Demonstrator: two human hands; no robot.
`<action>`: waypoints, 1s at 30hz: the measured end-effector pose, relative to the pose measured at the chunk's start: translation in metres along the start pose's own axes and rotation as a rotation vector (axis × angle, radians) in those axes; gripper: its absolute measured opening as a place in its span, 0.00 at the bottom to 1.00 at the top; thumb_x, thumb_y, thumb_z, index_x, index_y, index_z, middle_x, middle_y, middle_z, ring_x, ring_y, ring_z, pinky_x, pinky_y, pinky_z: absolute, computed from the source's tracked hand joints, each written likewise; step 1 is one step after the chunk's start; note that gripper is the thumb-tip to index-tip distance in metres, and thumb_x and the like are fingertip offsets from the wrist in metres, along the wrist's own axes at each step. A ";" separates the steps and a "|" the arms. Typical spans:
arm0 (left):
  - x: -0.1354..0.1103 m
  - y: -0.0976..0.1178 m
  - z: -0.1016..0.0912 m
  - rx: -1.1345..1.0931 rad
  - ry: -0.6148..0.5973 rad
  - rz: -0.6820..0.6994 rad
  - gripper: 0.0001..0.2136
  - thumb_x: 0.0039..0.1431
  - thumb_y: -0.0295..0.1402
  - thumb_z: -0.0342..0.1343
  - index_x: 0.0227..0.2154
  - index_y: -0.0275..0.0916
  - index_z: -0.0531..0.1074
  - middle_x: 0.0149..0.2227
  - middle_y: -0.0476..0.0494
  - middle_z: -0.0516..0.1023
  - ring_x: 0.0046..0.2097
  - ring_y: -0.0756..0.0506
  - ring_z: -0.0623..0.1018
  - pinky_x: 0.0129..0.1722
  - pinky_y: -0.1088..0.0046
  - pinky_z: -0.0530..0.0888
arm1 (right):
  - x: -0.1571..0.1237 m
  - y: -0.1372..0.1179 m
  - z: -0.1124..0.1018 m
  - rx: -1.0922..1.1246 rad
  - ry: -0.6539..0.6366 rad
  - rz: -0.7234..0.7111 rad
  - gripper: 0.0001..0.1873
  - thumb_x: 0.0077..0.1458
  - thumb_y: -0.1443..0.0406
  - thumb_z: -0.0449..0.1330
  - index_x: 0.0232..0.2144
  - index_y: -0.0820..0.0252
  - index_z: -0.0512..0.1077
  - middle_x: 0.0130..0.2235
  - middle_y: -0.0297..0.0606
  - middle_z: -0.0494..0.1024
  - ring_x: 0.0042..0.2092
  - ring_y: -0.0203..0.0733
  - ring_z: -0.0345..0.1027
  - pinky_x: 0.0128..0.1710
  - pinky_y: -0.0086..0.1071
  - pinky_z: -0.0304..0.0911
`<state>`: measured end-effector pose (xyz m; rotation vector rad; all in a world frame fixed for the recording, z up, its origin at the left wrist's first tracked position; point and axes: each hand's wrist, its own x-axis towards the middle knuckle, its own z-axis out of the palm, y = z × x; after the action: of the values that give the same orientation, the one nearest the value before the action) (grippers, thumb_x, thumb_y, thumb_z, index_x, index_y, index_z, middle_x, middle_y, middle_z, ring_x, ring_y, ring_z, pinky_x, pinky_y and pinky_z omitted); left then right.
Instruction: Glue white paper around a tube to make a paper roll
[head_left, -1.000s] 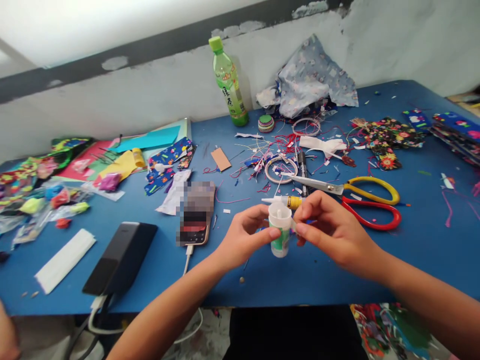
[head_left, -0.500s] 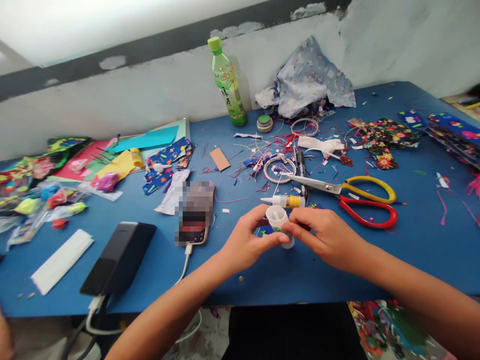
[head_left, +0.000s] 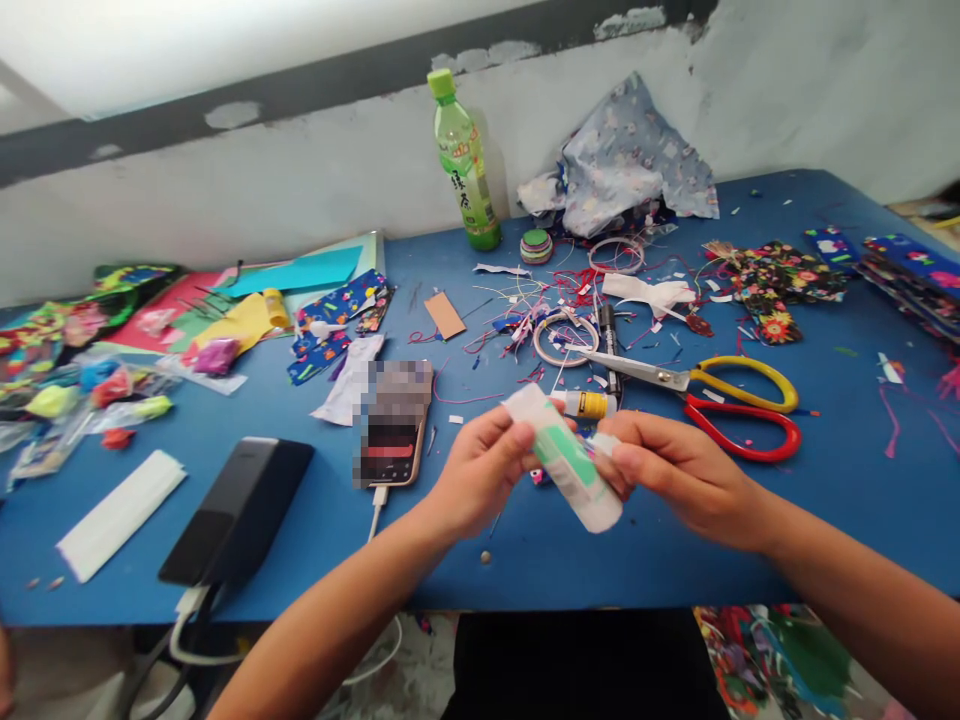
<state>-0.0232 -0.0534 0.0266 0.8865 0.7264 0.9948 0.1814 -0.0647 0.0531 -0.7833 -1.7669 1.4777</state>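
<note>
Both my hands meet over the front middle of the blue table. My left hand is closed around the upper end of a white glue stick with a green label, which lies slanted with its far end pointing up left. My right hand is closed in a pinch beside the stick's middle, on something small and white that I cannot make out. Just behind the hands lie a small glue bottle with a yellow label and yellow-and-red scissors.
A phone on a cable and a black power bank lie left of my hands. A green drink bottle, crumpled patterned fabric, rings, thread scraps, coloured paper and floral pieces cover the table's back.
The glue stick stood upright with its open top toward me; now it is tilted on its side, lengthwise between my hands. Both hands stayed in the same spot.
</note>
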 end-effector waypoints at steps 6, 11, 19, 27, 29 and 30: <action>0.000 0.012 -0.002 -0.078 -0.029 0.124 0.19 0.50 0.43 0.67 0.42 0.41 0.78 0.40 0.42 0.83 0.44 0.41 0.81 0.47 0.66 0.77 | -0.003 0.002 -0.005 0.219 0.183 -0.030 0.16 0.64 0.58 0.56 0.26 0.58 0.67 0.26 0.31 0.66 0.29 0.33 0.60 0.29 0.28 0.58; 0.002 0.009 -0.002 -0.052 -0.049 0.201 0.18 0.51 0.39 0.67 0.45 0.44 0.73 0.44 0.43 0.82 0.48 0.41 0.80 0.48 0.63 0.77 | 0.000 0.003 -0.010 0.337 0.243 0.009 0.08 0.60 0.59 0.60 0.32 0.57 0.72 0.29 0.30 0.71 0.27 0.30 0.64 0.27 0.26 0.60; 0.001 0.010 0.001 -0.069 -0.131 0.221 0.13 0.58 0.37 0.62 0.45 0.46 0.70 0.48 0.44 0.80 0.52 0.41 0.78 0.49 0.64 0.76 | 0.000 0.000 -0.010 0.466 0.211 0.121 0.10 0.59 0.58 0.61 0.43 0.48 0.77 0.33 0.30 0.75 0.28 0.28 0.66 0.28 0.23 0.64; 0.004 0.008 0.002 -0.081 -0.014 0.228 0.15 0.55 0.40 0.64 0.44 0.44 0.70 0.44 0.43 0.81 0.50 0.42 0.78 0.48 0.63 0.75 | 0.003 0.004 -0.010 0.490 0.149 0.164 0.12 0.56 0.55 0.63 0.34 0.57 0.75 0.34 0.33 0.71 0.29 0.31 0.66 0.26 0.25 0.63; 0.004 0.007 0.003 -0.089 0.003 0.239 0.15 0.55 0.40 0.64 0.44 0.44 0.70 0.44 0.43 0.81 0.50 0.42 0.78 0.49 0.63 0.75 | 0.004 0.005 -0.009 0.494 0.141 0.178 0.13 0.55 0.54 0.63 0.33 0.58 0.74 0.34 0.33 0.70 0.29 0.31 0.66 0.26 0.24 0.63; 0.004 0.006 0.003 -0.091 0.012 0.240 0.15 0.55 0.40 0.64 0.43 0.44 0.70 0.44 0.43 0.81 0.50 0.42 0.78 0.49 0.62 0.74 | 0.004 0.005 -0.009 0.495 0.142 0.182 0.14 0.55 0.53 0.63 0.33 0.58 0.74 0.34 0.33 0.70 0.29 0.31 0.66 0.25 0.24 0.63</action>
<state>-0.0214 -0.0485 0.0332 0.9029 0.5885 1.2370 0.1861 -0.0554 0.0495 -0.7751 -1.1741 1.8311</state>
